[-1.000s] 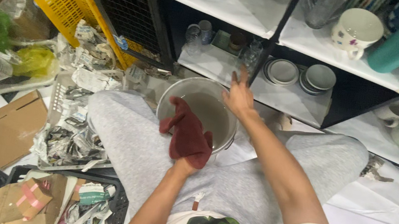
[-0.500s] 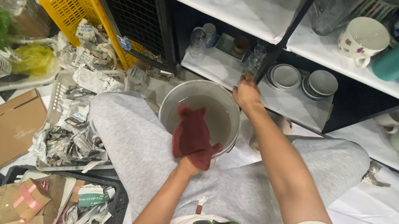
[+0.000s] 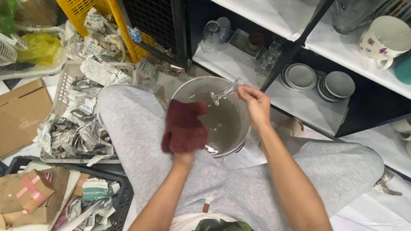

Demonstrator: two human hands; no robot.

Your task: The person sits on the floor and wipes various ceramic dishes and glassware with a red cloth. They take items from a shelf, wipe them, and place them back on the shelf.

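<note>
Pinching the bowl [image 3: 214,115] rim, my right hand [image 3: 253,101] tilts it leftward; my left hand [image 3: 184,147], nearer, is clenched on the cloth [image 3: 184,126] against its left wall.

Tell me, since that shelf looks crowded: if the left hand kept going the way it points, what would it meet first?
Probably the bowl: the left hand, wrapped in a red cloth, points up the picture into it. The shelf glasses lie farther along, though depth is unclear.

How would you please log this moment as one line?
left hand: grips red cloth | right hand: holds glass bowl rim | bowl: on lap
</note>
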